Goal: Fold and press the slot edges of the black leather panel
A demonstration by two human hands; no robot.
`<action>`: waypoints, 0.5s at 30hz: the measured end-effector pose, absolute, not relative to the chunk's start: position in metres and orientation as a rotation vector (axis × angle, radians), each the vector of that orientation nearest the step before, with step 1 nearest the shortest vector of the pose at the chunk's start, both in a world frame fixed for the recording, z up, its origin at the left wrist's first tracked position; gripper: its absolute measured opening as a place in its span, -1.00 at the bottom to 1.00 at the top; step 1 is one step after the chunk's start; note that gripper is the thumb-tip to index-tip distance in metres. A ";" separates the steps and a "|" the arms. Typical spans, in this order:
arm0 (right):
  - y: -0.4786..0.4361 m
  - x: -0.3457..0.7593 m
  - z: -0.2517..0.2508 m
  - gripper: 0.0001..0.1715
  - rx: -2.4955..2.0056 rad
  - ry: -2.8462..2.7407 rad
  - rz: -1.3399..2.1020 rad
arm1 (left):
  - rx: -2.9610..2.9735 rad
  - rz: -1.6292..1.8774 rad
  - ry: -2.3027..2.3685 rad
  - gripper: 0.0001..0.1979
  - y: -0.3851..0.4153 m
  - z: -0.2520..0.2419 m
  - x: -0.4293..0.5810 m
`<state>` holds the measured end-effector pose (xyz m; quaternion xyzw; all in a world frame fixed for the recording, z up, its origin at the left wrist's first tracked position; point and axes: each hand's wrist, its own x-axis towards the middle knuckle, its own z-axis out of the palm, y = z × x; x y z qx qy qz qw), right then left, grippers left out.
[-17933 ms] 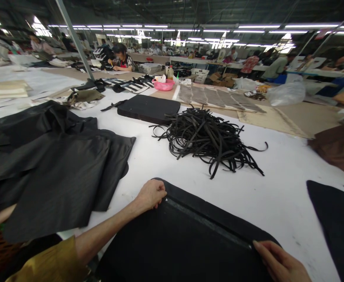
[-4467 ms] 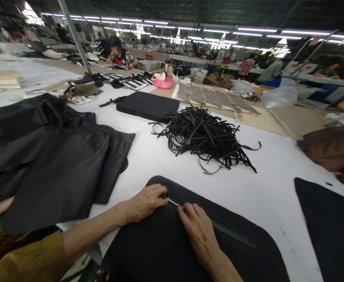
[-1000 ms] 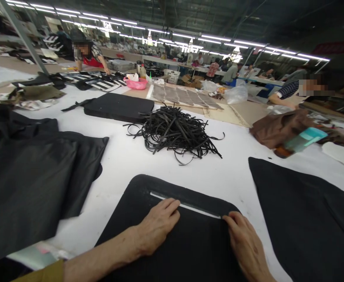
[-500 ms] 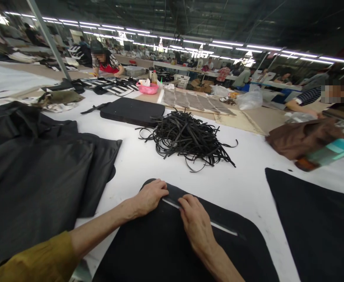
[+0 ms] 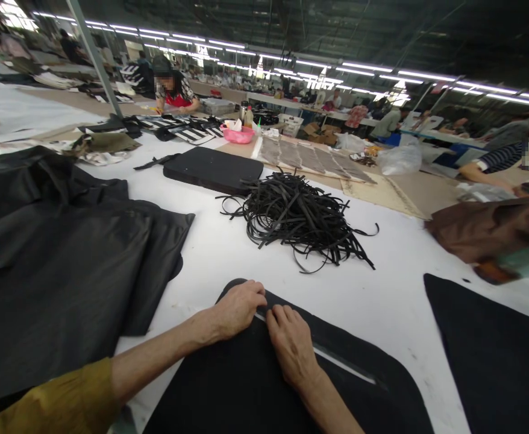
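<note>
A large black panel with rounded corners lies flat before me on the white tabletop. A narrow white line, either a slit or a strip, runs near its far edge; I cannot tell which. My left hand has its fingers curled and pressed together on the panel at the line's left end. Close beside it, my right hand bends its fingers down onto the same line, covering part of it. Both sets of fingertips are partly hidden. Beyond the panel sits a tangled heap of thin black strips.
Black sheets are piled at left, and another black panel lies at right. Farther off are a stack of black pieces, a pink basket and brown material. Other people work at tables in the background.
My right hand has slid left along the white line, closer to my left hand. More of the line shows to its right. The whole view has shifted slightly.
</note>
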<state>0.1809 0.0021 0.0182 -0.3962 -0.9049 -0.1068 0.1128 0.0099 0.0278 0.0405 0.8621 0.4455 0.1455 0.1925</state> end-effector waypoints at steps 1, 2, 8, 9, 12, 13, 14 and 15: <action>0.003 0.181 0.019 -0.75 -1.166 -2.662 -0.313 | 2.414 0.406 1.206 -0.75 0.028 0.040 0.010; 0.004 0.180 0.019 -0.75 -1.182 -2.666 -0.292 | 2.409 0.401 1.175 -0.76 0.029 0.040 0.011; 0.015 0.185 0.028 -0.82 -1.297 -2.639 0.036 | 2.382 0.483 1.180 -0.92 0.028 0.024 0.007; 0.017 0.186 0.029 -0.82 -1.299 -2.632 0.066 | 2.400 0.492 1.179 -0.94 0.028 0.021 0.007; 0.021 0.187 0.029 -0.82 -1.312 -2.593 0.121 | 2.489 0.489 1.191 -0.94 0.027 0.018 0.010; 0.021 0.188 0.029 -0.82 -1.314 -2.577 0.139 | 2.518 0.488 1.204 -0.92 0.027 0.019 0.011; 0.020 0.188 0.029 -0.81 -1.314 -2.557 0.167 | 2.540 0.489 1.218 -0.90 0.027 0.019 0.012; 0.020 0.189 0.030 -0.80 -1.315 -2.532 0.199 | 2.554 0.495 1.230 -0.89 0.026 0.019 0.012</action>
